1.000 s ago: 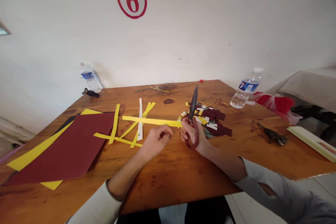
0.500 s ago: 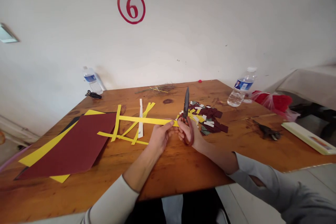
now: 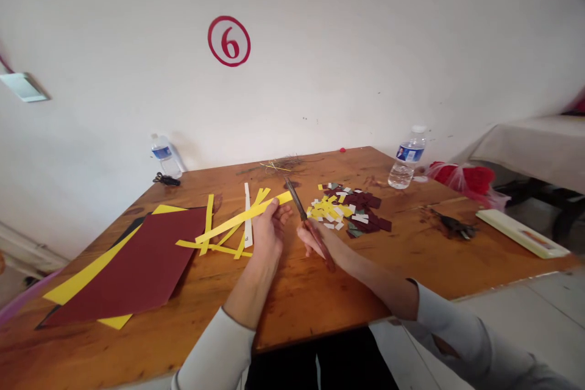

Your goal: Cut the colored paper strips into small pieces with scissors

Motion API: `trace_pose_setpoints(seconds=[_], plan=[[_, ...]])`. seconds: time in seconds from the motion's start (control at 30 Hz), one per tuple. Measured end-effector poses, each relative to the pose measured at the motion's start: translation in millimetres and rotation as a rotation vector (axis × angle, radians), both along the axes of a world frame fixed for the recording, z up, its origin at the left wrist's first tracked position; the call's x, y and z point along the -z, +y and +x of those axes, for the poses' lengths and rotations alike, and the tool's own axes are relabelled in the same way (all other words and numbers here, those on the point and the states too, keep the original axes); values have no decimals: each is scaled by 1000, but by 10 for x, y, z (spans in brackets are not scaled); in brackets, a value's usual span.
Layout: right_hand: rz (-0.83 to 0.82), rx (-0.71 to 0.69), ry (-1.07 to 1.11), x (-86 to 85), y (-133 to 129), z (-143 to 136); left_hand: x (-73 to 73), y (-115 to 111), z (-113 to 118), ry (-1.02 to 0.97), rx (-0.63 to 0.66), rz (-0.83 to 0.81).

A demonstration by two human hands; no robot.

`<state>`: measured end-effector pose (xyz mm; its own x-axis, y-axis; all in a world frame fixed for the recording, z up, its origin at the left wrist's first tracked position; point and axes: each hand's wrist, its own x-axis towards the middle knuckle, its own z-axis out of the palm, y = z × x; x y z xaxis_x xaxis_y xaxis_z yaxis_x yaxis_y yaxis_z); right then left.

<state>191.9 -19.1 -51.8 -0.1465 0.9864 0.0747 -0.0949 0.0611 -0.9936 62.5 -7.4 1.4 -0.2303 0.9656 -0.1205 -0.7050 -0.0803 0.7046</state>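
Observation:
Between thumb and fingers, my left hand (image 3: 270,228) pinches a yellow paper strip (image 3: 242,217), its free end slanting down to the left. My right hand (image 3: 322,241) is closed round the handles of a pair of scissors (image 3: 297,200); the blades point up and away, close to the strip's right end. Whether the blades are apart is hard to see. Beyond my right hand lies a heap of small cut paper pieces (image 3: 361,202) in yellow, white, maroon and green. Several loose yellow strips (image 3: 209,219) and a white strip (image 3: 247,213) lie left of my left hand.
Maroon sheets (image 3: 137,262) over yellow and black ones cover the table's left side. Water bottles stand at the back left (image 3: 165,155) and right (image 3: 406,158). Dark pliers-like tool (image 3: 452,225) and a pale box (image 3: 521,233) lie right. Dry twigs (image 3: 281,164) lie by the wall.
My hands have moved apart, and the yellow strip has tilted, its right end rising. The scissors have turned to lean left, their blades near the strip's end. The view has shifted slightly.

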Motion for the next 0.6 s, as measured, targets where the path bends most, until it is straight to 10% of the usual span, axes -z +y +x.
trace_pose_setpoints(seconds=[0.3, 0.6], plan=[[92, 49, -237, -80, -127, 123, -311, 31, 105, -160, -123, 62], [118, -27, -244, -63, -205, 145, -204, 14, 277, 0, -149, 219]])
